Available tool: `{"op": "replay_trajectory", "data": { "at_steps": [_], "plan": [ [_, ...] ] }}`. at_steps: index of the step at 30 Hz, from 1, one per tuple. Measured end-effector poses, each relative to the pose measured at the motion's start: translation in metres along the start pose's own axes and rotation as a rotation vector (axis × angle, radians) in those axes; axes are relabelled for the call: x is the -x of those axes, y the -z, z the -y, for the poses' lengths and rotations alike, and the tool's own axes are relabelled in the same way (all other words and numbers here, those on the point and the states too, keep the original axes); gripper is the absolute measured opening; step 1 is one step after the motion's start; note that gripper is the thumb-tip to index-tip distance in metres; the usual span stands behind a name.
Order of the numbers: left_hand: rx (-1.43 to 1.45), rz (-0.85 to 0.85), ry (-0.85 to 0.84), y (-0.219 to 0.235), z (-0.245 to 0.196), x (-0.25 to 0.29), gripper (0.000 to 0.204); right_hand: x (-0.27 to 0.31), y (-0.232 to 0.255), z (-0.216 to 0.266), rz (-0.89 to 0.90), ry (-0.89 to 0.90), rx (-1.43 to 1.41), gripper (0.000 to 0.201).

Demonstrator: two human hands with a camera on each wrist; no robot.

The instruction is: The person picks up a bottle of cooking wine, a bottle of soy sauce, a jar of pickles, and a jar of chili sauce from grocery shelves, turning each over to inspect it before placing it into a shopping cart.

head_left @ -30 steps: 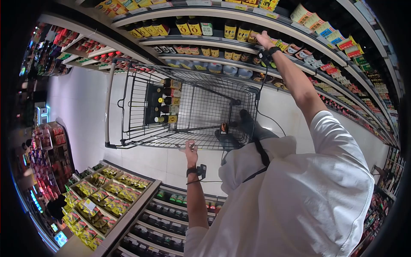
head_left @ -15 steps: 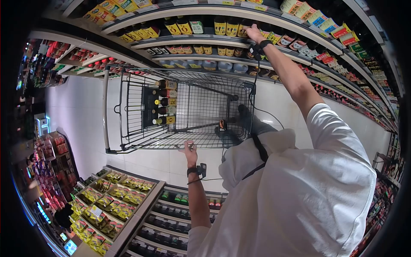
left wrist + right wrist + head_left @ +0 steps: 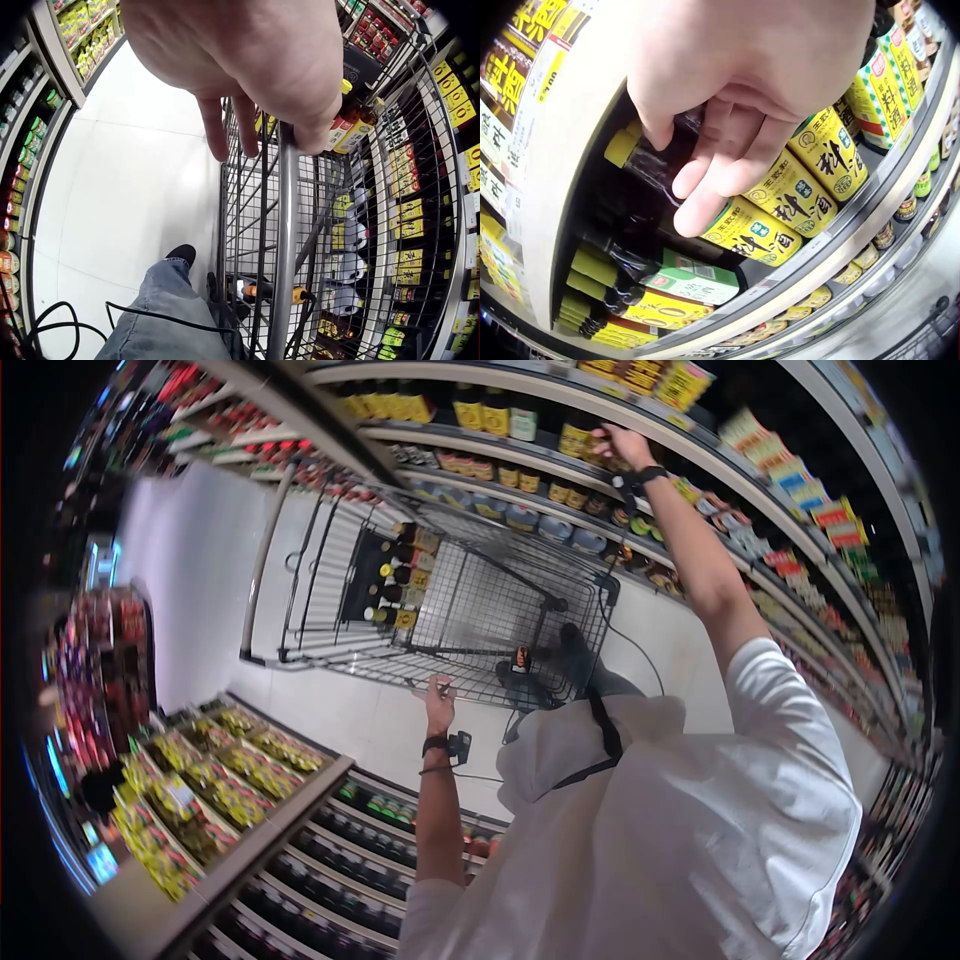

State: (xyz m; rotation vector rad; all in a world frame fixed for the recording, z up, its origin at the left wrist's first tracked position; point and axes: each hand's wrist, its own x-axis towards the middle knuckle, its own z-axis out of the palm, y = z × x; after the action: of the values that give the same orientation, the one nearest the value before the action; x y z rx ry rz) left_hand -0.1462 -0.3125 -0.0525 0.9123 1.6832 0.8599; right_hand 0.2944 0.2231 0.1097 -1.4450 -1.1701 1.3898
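In the right wrist view, my right hand [image 3: 742,82] grips a dark bottle with a yellow cap [image 3: 619,147], thumb on one side and fingers curled over the other. Yellow-labelled bottles [image 3: 780,187] stand beside it on the shelf. The head view has this hand [image 3: 625,448] at the shelf front. My left hand [image 3: 438,705] is at the near side of the shopping cart [image 3: 262,550]. Seen from the left wrist, that hand [image 3: 247,67] holds the cart's top rail [image 3: 283,240] between thumb and fingers. Several bottles [image 3: 405,575] lie in the cart.
Shelves of bottles [image 3: 490,412] run along the far side. A bin of yellow packets [image 3: 230,760] and shelves of dark jars [image 3: 345,860] are on the near side. A cable [image 3: 650,650] hangs beside the cart.
The head view has tilted and shifted. My right hand is drawn slightly out from the bottle row, fingers more bent. The left hand stays at the cart's side.
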Motion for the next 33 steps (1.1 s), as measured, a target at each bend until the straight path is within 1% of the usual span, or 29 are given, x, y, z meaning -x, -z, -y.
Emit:
{"op": "replay_trajectory", "data": {
  "at_steps": [2,3,5,6,7,9,10,13,14,15,17,19,20,21,23,24,25,27,30,33],
  "plan": [
    [-0.053,-0.061,0.019,-0.005,-0.034,0.009,0.030,-0.020,0.004,0.002,0.068,-0.056,-0.044,0.044],
    [-0.104,-0.074,0.022,-0.006,-0.042,0.010,0.032,-0.024,0.005,-0.001,0.084,-0.069,-0.036,0.046],
    [-0.128,-0.083,0.042,-0.007,-0.044,0.010,0.031,-0.010,0.000,0.007,0.049,-0.089,-0.053,0.043],
    [-0.142,-0.081,0.050,-0.008,-0.044,0.009,0.030,-0.004,-0.001,0.007,0.038,-0.049,-0.039,0.043],
    [-0.178,-0.092,0.021,-0.008,-0.044,0.008,0.030,0.003,-0.002,0.007,0.023,-0.007,-0.027,0.042],
    [-0.256,-0.113,-0.030,-0.009,-0.044,0.010,0.029,0.016,-0.008,0.013,-0.019,0.007,-0.027,0.041],
    [-0.240,-0.149,-0.022,-0.011,-0.044,0.011,0.029,0.018,-0.009,0.012,-0.013,0.014,-0.041,0.040],
    [-0.248,-0.227,-0.026,-0.016,-0.037,0.007,0.031,0.029,-0.015,0.018,-0.034,0.042,-0.021,0.039],
    [-0.289,-0.232,-0.039,-0.017,-0.024,0.003,0.033,0.031,-0.016,0.018,-0.029,0.061,-0.021,0.040],
    [-0.295,-0.232,-0.045,-0.016,-0.020,0.002,0.033,0.034,-0.016,0.018,-0.039,0.062,0.014,0.043],
    [-0.273,-0.227,-0.052,-0.016,-0.015,0.000,0.034,0.038,-0.017,0.018,-0.115,0.036,0.051,0.047],
    [-0.220,-0.214,-0.009,-0.017,-0.024,0.002,0.034,0.058,-0.026,0.031,-0.206,0.118,0.196,0.046],
    [-0.197,-0.205,0.034,-0.015,-0.040,0.006,0.033,0.067,-0.029,0.036,-0.253,0.159,0.269,0.046],
    [-0.173,-0.194,0.076,-0.015,-0.048,0.008,0.033,0.069,-0.030,0.035,-0.283,0.163,0.297,0.044],
    [-0.201,-0.213,0.038,-0.016,-0.057,0.010,0.034,0.069,-0.030,0.027,-0.343,0.176,0.352,0.041],
    [-0.215,-0.223,0.020,-0.017,-0.055,0.009,0.035,0.069,-0.029,0.021,-0.336,0.259,0.378,0.037],
    [-0.233,-0.204,0.034,-0.016,-0.053,0.008,0.036,0.069,-0.028,0.015,-0.313,0.313,0.351,0.037],
    [-0.270,-0.166,0.061,-0.013,-0.045,0.003,0.037,0.072,-0.026,0.007,-0.264,0.359,0.219,0.031],
    [-0.235,-0.145,0.093,-0.013,-0.040,0.002,0.037,0.077,-0.023,-0.001,-0.231,0.311,0.049,0.029],
    [-0.278,-0.244,0.011,-0.016,-0.039,0.003,0.032,0.085,-0.025,-0.003,-0.223,0.362,-0.044,0.028]
  ]
}}
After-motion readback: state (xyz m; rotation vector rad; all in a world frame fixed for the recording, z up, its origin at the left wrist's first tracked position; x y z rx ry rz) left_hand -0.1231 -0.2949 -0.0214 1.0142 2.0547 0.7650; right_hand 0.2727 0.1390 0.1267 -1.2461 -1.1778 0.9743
